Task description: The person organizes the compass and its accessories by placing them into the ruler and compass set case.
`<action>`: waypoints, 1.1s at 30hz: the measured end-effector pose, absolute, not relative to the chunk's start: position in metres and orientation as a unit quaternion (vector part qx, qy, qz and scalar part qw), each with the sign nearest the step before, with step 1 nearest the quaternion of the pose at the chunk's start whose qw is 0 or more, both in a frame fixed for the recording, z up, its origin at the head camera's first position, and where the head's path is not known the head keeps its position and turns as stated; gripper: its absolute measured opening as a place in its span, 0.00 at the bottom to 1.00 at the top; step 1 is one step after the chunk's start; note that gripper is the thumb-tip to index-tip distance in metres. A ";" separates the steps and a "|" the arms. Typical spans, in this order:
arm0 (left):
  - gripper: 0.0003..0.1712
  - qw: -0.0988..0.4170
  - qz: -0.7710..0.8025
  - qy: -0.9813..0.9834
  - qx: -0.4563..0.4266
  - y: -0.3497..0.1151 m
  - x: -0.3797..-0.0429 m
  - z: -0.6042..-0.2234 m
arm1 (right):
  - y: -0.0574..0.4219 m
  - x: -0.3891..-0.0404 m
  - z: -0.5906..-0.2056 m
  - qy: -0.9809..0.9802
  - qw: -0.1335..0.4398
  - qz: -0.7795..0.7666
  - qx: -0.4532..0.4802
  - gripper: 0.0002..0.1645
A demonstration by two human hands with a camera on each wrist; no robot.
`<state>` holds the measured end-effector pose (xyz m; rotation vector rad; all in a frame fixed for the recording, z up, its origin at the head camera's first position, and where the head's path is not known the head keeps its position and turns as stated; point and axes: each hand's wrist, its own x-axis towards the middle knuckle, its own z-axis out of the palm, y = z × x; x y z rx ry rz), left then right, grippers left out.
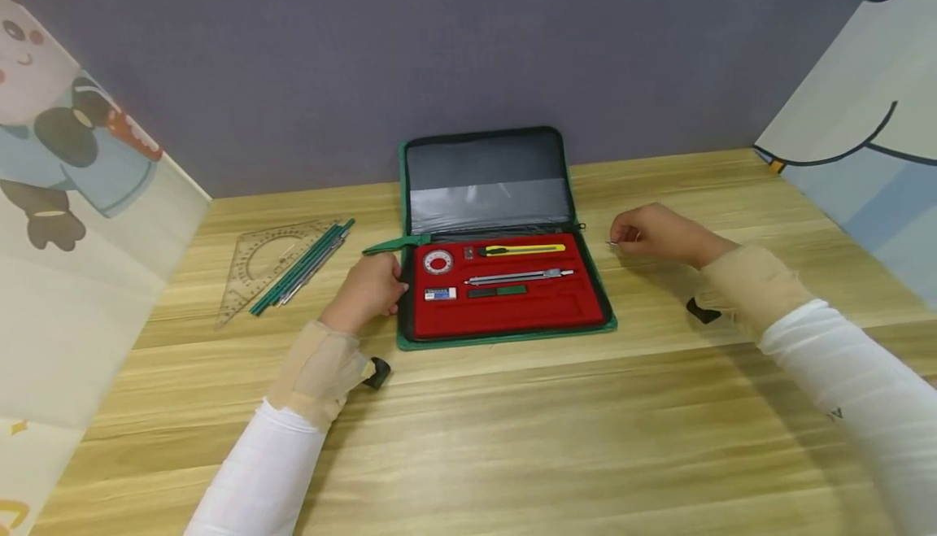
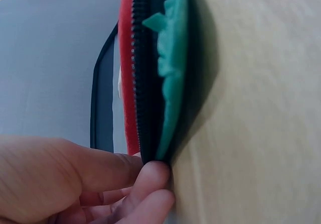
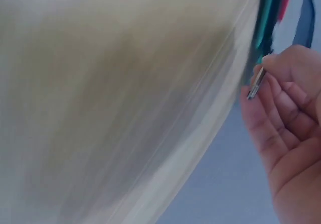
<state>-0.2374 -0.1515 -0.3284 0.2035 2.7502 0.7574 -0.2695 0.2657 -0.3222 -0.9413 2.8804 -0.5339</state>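
A green zip case (image 1: 508, 339) lies unfolded, its red tray holding a compass (image 1: 520, 277), a yellow utility knife (image 1: 523, 250), an eraser (image 1: 440, 294), a white round dial (image 1: 437, 262), a small sharpener (image 1: 469, 253) and a green-and-black stick (image 1: 498, 291). My left hand (image 1: 372, 285) pinches the case's left edge; in the left wrist view the thumb and fingers meet at the zip (image 2: 140, 83). To the right of the case, my right hand (image 1: 655, 233) pinches a small slim metal piece (image 3: 257, 83) between thumb and fingertip. Its exact kind is unclear.
Left of the case lies a clear set square (image 1: 245, 268) with green pencils (image 1: 300, 269) and silver rods (image 1: 318, 263) across it. A green strap (image 1: 395, 244) sticks out by the left hand. A grey panel (image 1: 468, 48) stands behind the case.
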 end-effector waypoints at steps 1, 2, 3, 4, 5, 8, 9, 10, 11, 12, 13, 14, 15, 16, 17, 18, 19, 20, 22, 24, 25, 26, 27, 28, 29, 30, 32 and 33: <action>0.06 0.141 0.263 0.952 0.070 -0.151 -0.237 -0.329 | 0.261 -0.266 -0.321 0.934 0.034 -0.177 -0.310 0.05; 0.06 0.141 0.264 0.952 0.069 -0.151 -0.237 -0.329 | 0.256 -0.264 -0.321 0.931 0.035 -0.181 -0.315 0.06; 0.06 0.141 0.265 0.951 0.069 -0.151 -0.237 -0.329 | 0.251 -0.261 -0.320 0.930 0.038 -0.184 -0.317 0.06; 0.06 0.141 0.266 0.951 0.067 -0.151 -0.237 -0.329 | 0.246 -0.258 -0.319 0.928 0.039 -0.186 -0.322 0.06; 0.06 0.142 0.268 0.951 0.067 -0.151 -0.237 -0.329 | 0.241 -0.256 -0.319 0.925 0.039 -0.190 -0.328 0.06; 0.06 0.146 0.269 0.950 0.066 -0.151 -0.237 -0.329 | 0.227 -0.249 -0.318 0.919 0.044 -0.193 -0.340 0.06; 0.06 0.147 0.268 0.950 0.065 -0.151 -0.237 -0.329 | 0.223 -0.247 -0.319 0.918 0.045 -0.193 -0.344 0.05; 0.06 0.148 0.267 0.950 0.066 -0.151 -0.237 -0.329 | 0.218 -0.245 -0.319 0.915 0.044 -0.196 -0.349 0.05; 0.06 0.148 0.266 0.950 0.065 -0.151 -0.237 -0.329 | 0.214 -0.243 -0.319 0.914 0.046 -0.197 -0.353 0.05; 0.06 0.149 0.265 0.950 0.065 -0.151 -0.238 -0.329 | 0.210 -0.241 -0.320 0.913 0.050 -0.195 -0.354 0.05; 0.06 0.149 0.264 0.951 0.066 -0.151 -0.238 -0.329 | 0.206 -0.239 -0.320 0.912 0.051 -0.195 -0.358 0.06; 0.06 0.149 0.262 0.951 0.066 -0.151 -0.238 -0.329 | 0.203 -0.238 -0.320 0.910 0.052 -0.194 -0.362 0.06; 0.06 0.149 0.261 0.951 0.067 -0.151 -0.238 -0.329 | 0.199 -0.236 -0.320 0.909 0.052 -0.191 -0.366 0.06; 0.06 0.149 0.260 0.952 0.067 -0.151 -0.238 -0.329 | 0.196 -0.235 -0.320 0.908 0.055 -0.190 -0.369 0.06; 0.06 0.149 0.260 0.952 0.067 -0.151 -0.238 -0.329 | 0.193 -0.233 -0.320 0.908 0.056 -0.187 -0.372 0.06; 0.06 0.149 0.259 0.952 0.067 -0.151 -0.239 -0.328 | 0.191 -0.232 -0.320 0.907 0.057 -0.184 -0.373 0.06; 0.06 0.149 0.259 0.952 0.066 -0.151 -0.239 -0.328 | 0.189 -0.231 -0.319 0.907 0.059 -0.181 -0.376 0.06; 0.06 0.149 0.258 0.952 0.067 -0.151 -0.239 -0.328 | 0.187 -0.230 -0.319 0.906 0.062 -0.179 -0.378 0.06; 0.06 0.149 0.258 0.952 0.065 -0.151 -0.239 -0.328 | 0.183 -0.229 -0.319 0.905 0.069 -0.175 -0.381 0.06; 0.06 0.150 0.256 0.953 0.064 -0.151 -0.239 -0.328 | 0.180 -0.228 -0.319 0.903 0.077 -0.172 -0.387 0.06; 0.06 0.151 0.256 0.953 0.064 -0.151 -0.239 -0.328 | 0.179 -0.228 -0.320 0.901 0.079 -0.170 -0.391 0.06; 0.06 0.151 0.255 0.953 0.064 -0.151 -0.239 -0.327 | 0.178 -0.228 -0.320 0.900 0.080 -0.168 -0.394 0.06; 0.06 0.151 0.254 0.953 0.064 -0.151 -0.239 -0.327 | 0.177 -0.228 -0.320 0.900 0.080 -0.166 -0.396 0.06; 0.06 0.151 0.253 0.953 0.064 -0.151 -0.239 -0.327 | 0.176 -0.228 -0.320 0.900 0.079 -0.163 -0.397 0.06; 0.06 0.151 0.252 0.954 0.064 -0.151 -0.239 -0.327 | 0.175 -0.228 -0.320 0.900 0.076 -0.159 -0.400 0.06; 0.06 0.151 0.252 0.954 0.064 -0.150 -0.239 -0.326 | 0.174 -0.228 -0.320 0.900 0.075 -0.156 -0.400 0.06; 0.06 0.151 0.252 0.954 0.065 -0.150 -0.239 -0.326 | 0.173 -0.228 -0.320 0.901 0.073 -0.152 -0.399 0.06; 0.06 0.150 0.251 0.954 0.066 -0.151 -0.239 -0.326 | 0.172 -0.228 -0.321 0.902 0.073 -0.151 -0.398 0.07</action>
